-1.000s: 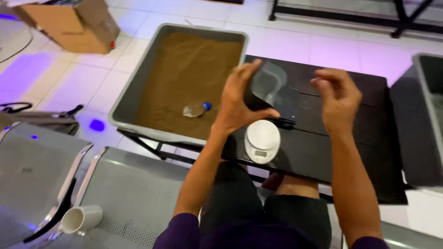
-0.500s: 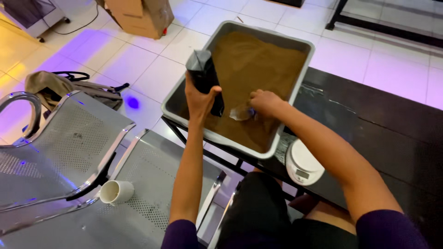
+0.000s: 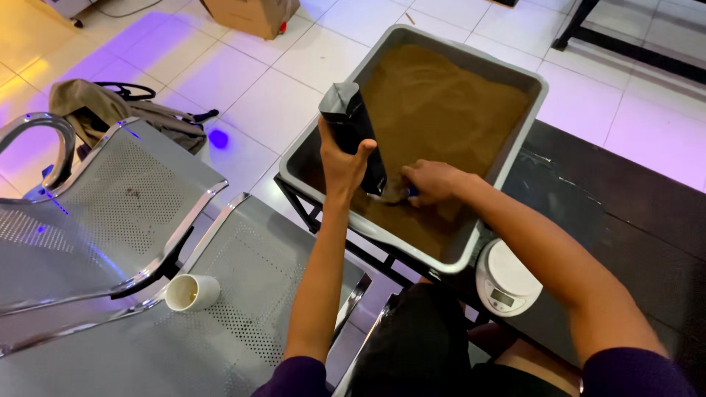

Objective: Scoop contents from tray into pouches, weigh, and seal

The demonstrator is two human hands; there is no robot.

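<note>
My left hand (image 3: 344, 159) grips a tall black pouch (image 3: 352, 132) and holds it upright over the near left part of a large grey tray (image 3: 528, 123) filled with brown powder (image 3: 434, 110). My right hand (image 3: 430, 181) is closed on a small scoop (image 3: 397, 194) with a blue handle, its bowl pressed into the powder right beside the pouch's lower end. Most of the scoop is hidden by my fingers.
A white round kitchen scale (image 3: 504, 278) sits on the black table (image 3: 625, 213) just right of the tray. Perforated metal bench seats (image 3: 132, 220) lie to the left, with a white cup (image 3: 191, 292) on them. A cardboard box (image 3: 246, 15) and a bag (image 3: 110, 106) are on the tiled floor.
A second ago both hands were raised over the black table by the scale. They moved left to the tray; now the left holds the pouch and the right took the scoop and dug in.
</note>
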